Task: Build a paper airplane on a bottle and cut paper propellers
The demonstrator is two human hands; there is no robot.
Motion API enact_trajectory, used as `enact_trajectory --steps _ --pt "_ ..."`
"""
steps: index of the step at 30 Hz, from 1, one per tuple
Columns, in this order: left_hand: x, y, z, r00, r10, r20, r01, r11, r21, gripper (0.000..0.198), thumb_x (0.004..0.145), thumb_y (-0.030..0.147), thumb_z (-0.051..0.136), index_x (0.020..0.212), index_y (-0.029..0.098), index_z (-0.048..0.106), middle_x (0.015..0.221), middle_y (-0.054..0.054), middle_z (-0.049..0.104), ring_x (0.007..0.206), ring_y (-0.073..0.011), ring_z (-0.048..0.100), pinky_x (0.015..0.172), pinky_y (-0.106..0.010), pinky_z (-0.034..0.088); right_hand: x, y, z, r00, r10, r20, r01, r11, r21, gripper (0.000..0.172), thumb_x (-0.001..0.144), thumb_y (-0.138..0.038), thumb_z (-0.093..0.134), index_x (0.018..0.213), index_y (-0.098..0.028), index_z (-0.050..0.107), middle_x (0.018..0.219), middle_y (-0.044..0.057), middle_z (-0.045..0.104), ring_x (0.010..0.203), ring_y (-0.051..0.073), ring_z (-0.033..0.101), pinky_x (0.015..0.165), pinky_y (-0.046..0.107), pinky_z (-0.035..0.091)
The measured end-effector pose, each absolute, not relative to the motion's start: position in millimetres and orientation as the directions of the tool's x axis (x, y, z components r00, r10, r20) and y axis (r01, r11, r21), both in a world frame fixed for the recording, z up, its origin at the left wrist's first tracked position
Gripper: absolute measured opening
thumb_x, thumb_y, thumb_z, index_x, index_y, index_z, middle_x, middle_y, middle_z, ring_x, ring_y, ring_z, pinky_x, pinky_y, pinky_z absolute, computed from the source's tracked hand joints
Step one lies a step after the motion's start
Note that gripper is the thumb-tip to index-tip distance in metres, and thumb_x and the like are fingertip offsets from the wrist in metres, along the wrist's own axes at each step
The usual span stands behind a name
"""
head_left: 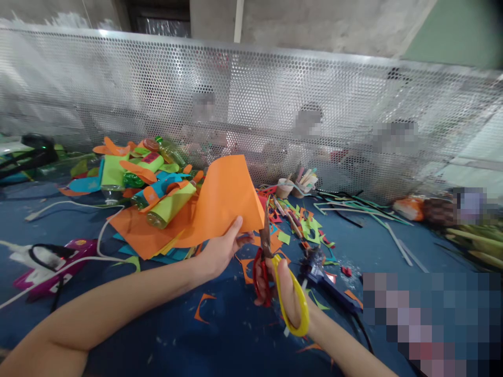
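Observation:
A large orange paper sheet (228, 193) is pinched in my left hand (222, 248), its upper part curling up and away. In my right hand (288, 293) is a pair of scissors (301, 314) with one yellow and one red handle loop. The thumb goes through the yellow loop, while fingers pass through the red one. The scissor blades point upward at the sheet's right edge; whether they bite into the paper I cannot tell. Orange paper scraps (204, 308) lie on the blue table below my hands.
Bottles wrapped in coloured paper (168, 207) are heaped at the left. A purple power strip (80, 248) with white cables sits nearer. Right of the scissors are a blue glue gun (330, 288), coloured cuttings and cups of sticks (306, 183). A perforated metal screen (157, 78) stands behind.

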State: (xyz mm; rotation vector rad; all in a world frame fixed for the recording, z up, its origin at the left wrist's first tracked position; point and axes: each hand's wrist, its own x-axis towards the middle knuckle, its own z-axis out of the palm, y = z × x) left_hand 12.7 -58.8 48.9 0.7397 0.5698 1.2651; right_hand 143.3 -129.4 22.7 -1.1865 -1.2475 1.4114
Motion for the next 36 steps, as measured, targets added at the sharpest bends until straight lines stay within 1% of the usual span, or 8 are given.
enact_trajectory --steps 2,5,10,18,23,27,33,36 --pt "13.0 -59.6 49.9 0.223 0.975 0.022 -0.64 0.13 0.757 0.038 0.073 0.028 0.069 0.107 0.015 0.058 0.092 -0.006 0.067 0.071 -0.0157 0.063 0.07 -0.032 0.052 141.4 -129.0 21.5 -0.151 0.984 -0.092 -0.028 -0.098 -0.995 0.06 0.072 -0.078 0.029 0.066 -0.02 0.043 0.052 -0.005 0.037 0.042 0.009 0.037 0.042 0.026 0.045" --pt "13.5 -60.1 50.2 0.222 0.975 0.021 -0.647 0.131 0.751 0.035 0.073 0.027 0.069 0.105 0.015 0.058 0.091 -0.005 0.066 0.07 -0.0147 0.063 0.069 -0.031 0.052 139.7 -128.2 20.4 -0.144 0.986 -0.08 -0.046 -0.088 -0.995 0.059 0.073 -0.078 0.029 0.068 -0.02 0.043 0.05 -0.006 0.036 0.039 0.008 0.035 0.037 0.023 0.042" --pt "12.9 -59.8 47.6 0.22 0.975 0.046 -0.641 0.109 0.759 0.035 0.074 0.028 0.068 0.105 0.015 0.058 0.096 -0.007 0.064 0.07 -0.0137 0.061 0.07 -0.032 0.052 140.4 -126.4 15.5 -0.153 0.984 -0.086 -0.092 -0.101 -0.991 0.057 0.073 -0.077 0.031 0.066 -0.021 0.039 0.048 -0.008 0.032 0.036 0.006 0.033 0.032 0.02 0.037" --pt "11.0 -59.7 45.9 0.235 0.971 0.038 -0.61 0.116 0.784 0.031 0.076 0.031 0.065 0.102 0.015 0.059 0.101 -0.009 0.064 0.076 -0.0165 0.062 0.072 -0.033 0.052 141.5 -129.3 17.4 -0.077 0.978 -0.192 -0.07 -0.198 -0.978 0.066 0.061 -0.085 0.032 0.063 -0.02 0.038 0.047 -0.009 0.035 0.03 0.003 0.032 0.026 0.015 0.031" --pt "11.1 -59.4 45.1 0.243 0.97 0.012 -0.606 0.142 0.783 0.032 0.077 0.031 0.064 0.105 0.017 0.06 0.106 -0.009 0.063 0.078 -0.0169 0.063 0.073 -0.033 0.052 141.1 -129.0 21.8 -0.039 0.969 -0.245 -0.056 -0.247 -0.967 0.067 0.056 -0.087 0.035 0.062 -0.02 0.038 0.044 -0.01 0.034 0.028 0.002 0.03 0.024 0.014 0.03" --pt "10.5 -59.3 44.7 0.255 0.967 0.017 -0.604 0.145 0.784 0.033 0.078 0.032 0.063 0.106 0.016 0.059 0.108 -0.01 0.062 0.077 -0.0164 0.063 0.073 -0.032 0.052 140.0 -127.6 21.9 -0.049 0.955 -0.292 -0.082 -0.296 -0.952 0.067 0.053 -0.087 0.039 0.062 -0.02 0.038 0.043 -0.01 0.034 0.027 0.002 0.031 0.022 0.014 0.03" --pt "9.4 -59.2 45.2 0.265 0.964 0.02 -0.59 0.145 0.795 0.033 0.078 0.034 0.062 0.105 0.015 0.06 0.104 -0.009 0.064 0.079 -0.0172 0.062 0.075 -0.032 0.051 142.5 -127.7 19.7 0.004 0.962 -0.272 0.003 -0.272 -0.962 0.066 0.055 -0.086 0.037 0.061 -0.02 0.038 0.041 -0.01 0.033 0.025 0.002 0.03 0.021 0.014 0.027" --pt "9.4 -59.4 45.5 0.265 0.964 0.031 -0.591 0.137 0.795 0.029 0.078 0.034 0.062 0.102 0.016 0.062 0.103 -0.009 0.064 0.083 -0.019 0.062 0.075 -0.032 0.051 144.8 -128.0 17.4 -0.006 0.975 -0.221 0.038 -0.22 -0.975 0.063 0.061 -0.083 0.036 0.062 -0.02 0.038 0.042 -0.01 0.033 0.025 0.002 0.03 0.022 0.014 0.027"
